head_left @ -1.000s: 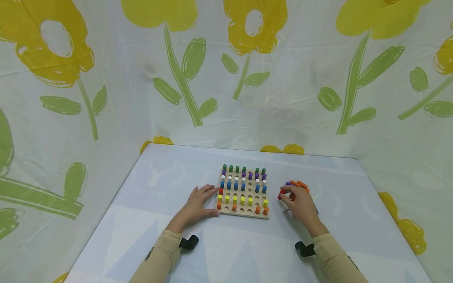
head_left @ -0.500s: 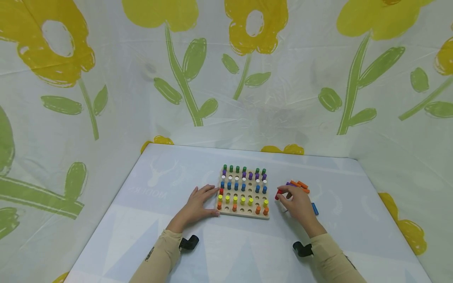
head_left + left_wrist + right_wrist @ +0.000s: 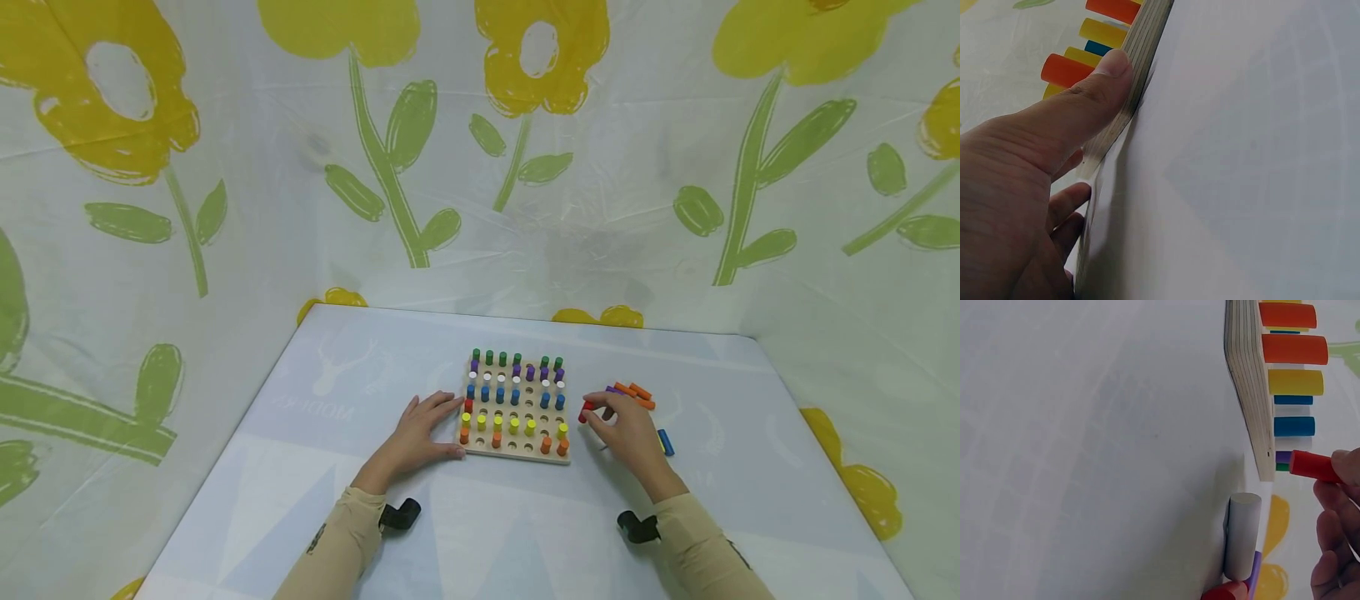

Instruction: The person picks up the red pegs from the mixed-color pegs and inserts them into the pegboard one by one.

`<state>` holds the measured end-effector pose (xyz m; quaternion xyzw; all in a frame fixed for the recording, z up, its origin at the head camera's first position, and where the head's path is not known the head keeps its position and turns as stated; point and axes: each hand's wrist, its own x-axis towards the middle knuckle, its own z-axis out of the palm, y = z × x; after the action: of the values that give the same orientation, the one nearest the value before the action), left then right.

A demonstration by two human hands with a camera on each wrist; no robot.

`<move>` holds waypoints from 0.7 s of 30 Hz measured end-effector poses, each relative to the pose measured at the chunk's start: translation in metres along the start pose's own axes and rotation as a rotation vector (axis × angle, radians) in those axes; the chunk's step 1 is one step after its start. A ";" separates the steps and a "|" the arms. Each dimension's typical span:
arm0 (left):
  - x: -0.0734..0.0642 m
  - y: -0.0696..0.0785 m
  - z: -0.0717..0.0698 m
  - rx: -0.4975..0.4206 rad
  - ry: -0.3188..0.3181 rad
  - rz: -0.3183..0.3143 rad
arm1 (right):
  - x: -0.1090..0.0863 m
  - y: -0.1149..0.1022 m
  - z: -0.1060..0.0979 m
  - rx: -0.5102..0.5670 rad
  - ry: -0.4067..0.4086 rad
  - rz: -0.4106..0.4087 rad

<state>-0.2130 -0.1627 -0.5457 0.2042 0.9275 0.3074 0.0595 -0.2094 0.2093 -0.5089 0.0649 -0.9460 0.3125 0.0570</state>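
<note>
A wooden pegboard (image 3: 517,455) with rows of colored pegs lies on the table between the hands. My left hand (image 3: 417,437) rests at its left side with fingers extended. In the left wrist view the thumb (image 3: 1100,87) presses on the board's edge. My right hand (image 3: 630,429), to the right of the board, pinches a red peg (image 3: 1312,467) between thumb and fingers. The peg is raised above the table, a short way off the board's right edge. Green, purple, white, blue, yellow and orange pegs stand in the board, with one red peg (image 3: 468,406) at the left.
Loose pegs lie right of the board, partly behind the right hand: orange pegs (image 3: 640,390), a blue peg (image 3: 666,442) and, in the right wrist view, a white peg (image 3: 1242,537) beside another red one (image 3: 1227,592). Flower-printed sheeting (image 3: 637,192) walls the table's far side.
My right hand has moved left toward the board with the red peg, away from the loose pegs, uncovering the blue one. The left hand and the board stay in place.
</note>
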 end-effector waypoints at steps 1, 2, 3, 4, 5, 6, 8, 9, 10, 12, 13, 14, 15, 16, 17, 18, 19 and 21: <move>0.000 0.000 0.000 -0.002 -0.001 -0.001 | 0.000 0.000 0.000 -0.002 0.000 -0.003; 0.000 0.000 0.000 -0.005 -0.001 -0.002 | 0.000 -0.001 0.001 -0.004 0.001 -0.006; 0.000 0.001 0.000 -0.007 -0.002 -0.003 | 0.000 -0.001 0.001 -0.006 0.002 -0.008; 0.000 0.001 0.000 -0.009 -0.001 -0.003 | 0.000 -0.002 0.001 -0.005 0.001 -0.006; 0.000 0.001 -0.001 -0.010 -0.002 -0.004 | 0.000 -0.002 0.002 -0.006 0.001 -0.005; 0.000 0.001 -0.001 -0.008 -0.004 -0.006 | 0.000 -0.003 0.002 -0.006 0.002 -0.006; -0.001 0.002 -0.001 -0.008 -0.006 -0.009 | 0.000 -0.004 0.002 -0.006 0.005 -0.007; -0.001 0.002 -0.001 -0.009 -0.005 -0.010 | 0.000 -0.005 0.003 -0.005 0.007 -0.009; -0.001 0.002 -0.001 -0.010 -0.005 -0.010 | 0.000 -0.005 0.003 -0.004 0.008 -0.011; -0.001 0.002 -0.002 -0.012 -0.007 -0.012 | 0.000 -0.006 0.003 -0.009 0.009 -0.017; -0.001 0.003 -0.002 -0.015 -0.006 -0.011 | 0.000 -0.007 0.003 -0.011 0.010 -0.018; -0.001 0.003 -0.002 -0.018 -0.006 -0.009 | 0.000 -0.007 0.003 -0.012 0.009 -0.019; -0.001 0.003 -0.002 -0.020 -0.005 -0.008 | 0.000 -0.007 0.003 -0.015 0.008 -0.021; -0.001 0.003 -0.002 -0.021 -0.004 -0.007 | 0.000 -0.007 0.003 -0.015 0.007 -0.022; -0.001 0.003 -0.002 -0.021 -0.004 -0.005 | 0.000 -0.008 0.003 -0.017 0.006 -0.023; -0.001 0.003 -0.002 -0.019 -0.003 -0.003 | 0.000 -0.008 0.004 -0.017 0.006 -0.023; -0.001 0.002 -0.002 -0.018 -0.001 -0.001 | 0.000 -0.008 0.004 -0.017 0.006 -0.026; -0.001 0.002 -0.001 -0.015 0.002 0.004 | 0.000 -0.009 0.004 -0.023 0.009 -0.029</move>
<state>-0.2119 -0.1624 -0.5433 0.2055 0.9247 0.3148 0.0596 -0.2084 0.1997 -0.5073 0.0764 -0.9481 0.3013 0.0665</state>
